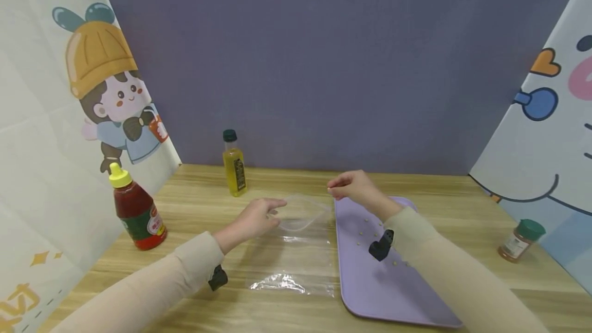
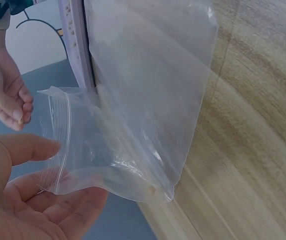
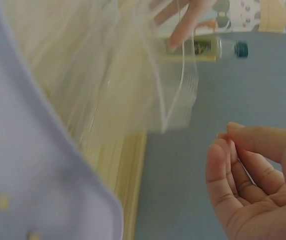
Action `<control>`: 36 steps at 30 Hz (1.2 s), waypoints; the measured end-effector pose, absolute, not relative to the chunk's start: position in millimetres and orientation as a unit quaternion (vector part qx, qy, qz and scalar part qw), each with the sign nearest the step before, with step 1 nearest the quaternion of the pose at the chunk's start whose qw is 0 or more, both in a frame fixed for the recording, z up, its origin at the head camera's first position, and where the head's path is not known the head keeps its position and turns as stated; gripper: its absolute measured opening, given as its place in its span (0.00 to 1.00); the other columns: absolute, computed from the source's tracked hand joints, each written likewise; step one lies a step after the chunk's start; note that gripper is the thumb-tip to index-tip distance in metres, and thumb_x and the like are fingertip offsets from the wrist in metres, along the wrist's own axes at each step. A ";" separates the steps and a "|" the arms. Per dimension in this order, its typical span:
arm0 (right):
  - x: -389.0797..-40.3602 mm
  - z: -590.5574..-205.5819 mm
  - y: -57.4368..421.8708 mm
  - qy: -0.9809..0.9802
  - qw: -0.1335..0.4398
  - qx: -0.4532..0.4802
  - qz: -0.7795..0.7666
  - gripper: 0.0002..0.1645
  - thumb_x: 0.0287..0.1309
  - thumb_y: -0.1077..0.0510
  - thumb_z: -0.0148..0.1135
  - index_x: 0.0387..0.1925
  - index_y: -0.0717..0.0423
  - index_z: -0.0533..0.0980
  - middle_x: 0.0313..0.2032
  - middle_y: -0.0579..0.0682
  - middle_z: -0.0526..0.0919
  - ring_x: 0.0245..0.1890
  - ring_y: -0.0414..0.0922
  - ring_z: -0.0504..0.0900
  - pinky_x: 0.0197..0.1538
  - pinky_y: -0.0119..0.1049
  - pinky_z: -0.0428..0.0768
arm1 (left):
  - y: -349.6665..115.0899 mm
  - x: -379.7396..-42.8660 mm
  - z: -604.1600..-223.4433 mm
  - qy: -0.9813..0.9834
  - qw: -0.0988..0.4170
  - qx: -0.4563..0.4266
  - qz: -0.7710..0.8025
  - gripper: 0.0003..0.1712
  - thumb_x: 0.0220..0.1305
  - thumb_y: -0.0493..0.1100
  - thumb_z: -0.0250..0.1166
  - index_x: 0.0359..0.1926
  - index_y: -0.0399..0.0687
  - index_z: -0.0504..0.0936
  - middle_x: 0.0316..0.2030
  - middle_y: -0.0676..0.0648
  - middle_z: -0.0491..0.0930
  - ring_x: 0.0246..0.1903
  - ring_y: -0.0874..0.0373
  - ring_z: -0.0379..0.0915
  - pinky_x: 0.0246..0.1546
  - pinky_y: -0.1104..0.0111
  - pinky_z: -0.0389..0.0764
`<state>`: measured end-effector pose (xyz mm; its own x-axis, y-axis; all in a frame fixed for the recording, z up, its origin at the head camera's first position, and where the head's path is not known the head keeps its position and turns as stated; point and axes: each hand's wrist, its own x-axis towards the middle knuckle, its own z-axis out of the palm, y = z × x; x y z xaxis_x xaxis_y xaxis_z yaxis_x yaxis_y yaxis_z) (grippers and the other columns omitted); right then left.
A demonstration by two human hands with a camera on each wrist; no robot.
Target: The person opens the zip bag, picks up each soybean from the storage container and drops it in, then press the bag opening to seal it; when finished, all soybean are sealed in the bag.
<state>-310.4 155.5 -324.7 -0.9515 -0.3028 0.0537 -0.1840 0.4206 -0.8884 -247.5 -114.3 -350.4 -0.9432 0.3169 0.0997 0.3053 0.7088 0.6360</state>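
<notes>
A clear zip-lock bag [image 1: 291,256] lies on the table with its mouth end raised and gaping. My left hand [image 1: 256,217] is at that mouth, thumb and fingers spread apart and touching the plastic [image 2: 58,145]. To the right of the bag, above the far left corner of a purple tray [image 1: 379,292], is my right hand [image 1: 356,187]. Its thumb and fingertips come together on a small pale-yellow piece [image 2: 21,121], mostly hidden by the fingers. Several similar yellow pieces [image 3: 2,201] are scattered on the tray. One small piece [image 2: 151,190] shows at the bag's lower part.
A bottle of yellow oil [image 1: 235,168] stands behind the bag. At the left is a red sauce bottle [image 1: 141,215] with a yellow nozzle. A small spice jar [image 1: 518,243] with a green lid stands at the far right. A grey-blue panel [image 1: 314,76] rises along the table's back edge.
</notes>
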 end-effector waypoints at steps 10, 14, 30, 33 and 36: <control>-304.4 -322.8 124.5 0.829 0.064 -0.200 -0.519 0.13 0.54 0.66 0.67 0.40 0.70 0.81 0.33 0.57 0.87 0.28 0.40 0.82 0.42 0.45 0.87 | -112.5 -247.4 -348.2 0.926 0.002 0.172 0.337 0.29 0.57 0.33 0.66 0.62 0.42 0.74 0.62 0.42 0.75 0.53 0.45 0.78 0.49 0.59 0.84; -302.8 -324.0 122.6 0.831 0.066 -0.204 -0.513 0.13 0.54 0.66 0.68 0.40 0.71 0.81 0.33 0.57 0.87 0.26 0.40 0.82 0.39 0.41 0.87 | -112.7 -247.4 -347.9 0.926 -0.004 0.182 0.331 0.29 0.57 0.33 0.66 0.61 0.41 0.75 0.61 0.41 0.76 0.52 0.45 0.79 0.51 0.57 0.83; -305.6 -328.1 166.4 0.855 0.075 -0.175 -0.483 0.14 0.56 0.61 0.66 0.42 0.67 0.81 0.32 0.53 0.87 0.29 0.42 0.83 0.38 0.36 0.85 | -112.3 -245.1 -345.1 0.930 -0.003 0.170 0.326 0.29 0.56 0.33 0.67 0.61 0.43 0.76 0.60 0.41 0.77 0.52 0.45 0.79 0.46 0.60 0.85; -306.1 -331.7 177.3 0.861 0.078 -0.164 -0.475 0.13 0.57 0.61 0.66 0.42 0.66 0.81 0.32 0.50 0.86 0.30 0.42 0.83 0.41 0.40 0.86 | -112.0 -245.7 -344.4 0.931 -0.001 0.169 0.322 0.29 0.57 0.34 0.67 0.61 0.44 0.76 0.60 0.41 0.77 0.52 0.45 0.79 0.45 0.61 0.85; -307.4 -335.9 188.1 0.868 0.076 -0.158 -0.464 0.14 0.57 0.61 0.66 0.42 0.67 0.81 0.34 0.52 0.87 0.31 0.42 0.83 0.43 0.44 0.86 | -111.8 -246.5 -344.2 0.933 -0.001 0.171 0.316 0.29 0.57 0.34 0.67 0.62 0.44 0.75 0.60 0.42 0.76 0.52 0.46 0.79 0.48 0.59 0.84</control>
